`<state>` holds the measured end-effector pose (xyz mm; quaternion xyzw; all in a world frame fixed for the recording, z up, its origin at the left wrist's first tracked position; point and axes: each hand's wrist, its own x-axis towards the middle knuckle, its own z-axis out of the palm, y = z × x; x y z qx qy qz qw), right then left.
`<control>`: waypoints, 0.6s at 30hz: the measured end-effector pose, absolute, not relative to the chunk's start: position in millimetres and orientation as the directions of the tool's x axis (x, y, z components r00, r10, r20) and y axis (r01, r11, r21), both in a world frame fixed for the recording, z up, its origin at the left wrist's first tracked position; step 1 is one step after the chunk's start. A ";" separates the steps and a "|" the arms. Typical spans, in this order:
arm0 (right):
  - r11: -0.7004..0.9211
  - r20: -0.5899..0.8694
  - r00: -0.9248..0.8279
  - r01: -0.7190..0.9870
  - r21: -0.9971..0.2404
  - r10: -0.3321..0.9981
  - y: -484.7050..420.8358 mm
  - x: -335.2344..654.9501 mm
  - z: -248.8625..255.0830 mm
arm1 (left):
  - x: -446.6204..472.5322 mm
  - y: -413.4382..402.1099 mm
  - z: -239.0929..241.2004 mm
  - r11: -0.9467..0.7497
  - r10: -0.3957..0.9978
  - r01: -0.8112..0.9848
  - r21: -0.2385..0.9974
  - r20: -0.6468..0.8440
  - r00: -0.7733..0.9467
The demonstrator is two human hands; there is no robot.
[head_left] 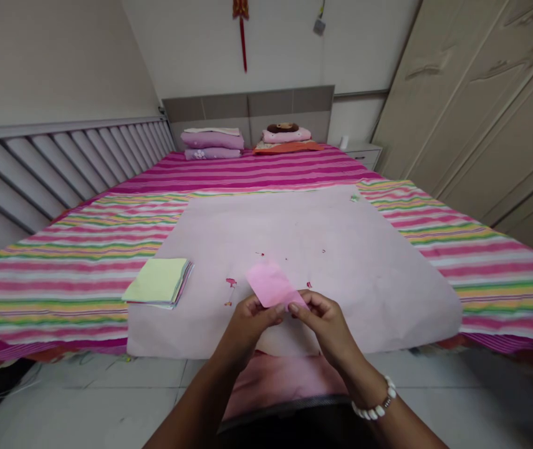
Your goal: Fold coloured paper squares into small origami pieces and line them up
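A sheet of pink paper (270,280) is held up over the pale board near its front edge. My left hand (255,319) pinches its lower edge between thumb and fingers. My right hand (318,315), with a white beaded bracelet (378,405) at the wrist, grips the paper's lower right corner. Part of the paper is hidden behind my fingers. Left of my hands lies a stack of coloured paper (158,280), light green on top. Small red scraps (231,282) are scattered around the held sheet.
The large pale board (364,268) rests on a bed with a striped sheet (60,268). Folded bedding (212,142) and a pillow pile (287,136) sit at the headboard (289,103). A railing (83,156) runs along the left, a wardrobe (472,112) along the right.
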<state>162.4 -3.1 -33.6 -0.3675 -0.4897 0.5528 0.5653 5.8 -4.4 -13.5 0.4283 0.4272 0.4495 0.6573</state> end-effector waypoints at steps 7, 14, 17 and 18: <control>-0.040 -0.025 -0.044 -0.387 -0.921 0.999 -4.9 155.8 -38.1 | 7.2 -0.6 -16.7 0.118 0.991 -0.142 0.983 -0.108 0.074; -0.196 -0.095 -0.266 -0.384 -0.902 0.959 -6.8 155.6 -34.2 | 3.7 -2.7 -8.3 0.107 0.994 -0.109 0.988 -0.105 0.023; -0.154 -0.055 -0.227 -0.445 -0.882 0.972 -3.6 155.8 -29.7 | 5.0 -2.7 -10.7 0.088 0.991 -0.135 0.987 -0.073 0.114; -0.152 -0.051 -0.227 -0.457 -0.876 0.972 -2.3 156.1 -28.2 | 5.8 -2.6 -11.8 0.086 0.987 -0.155 0.984 -0.064 0.145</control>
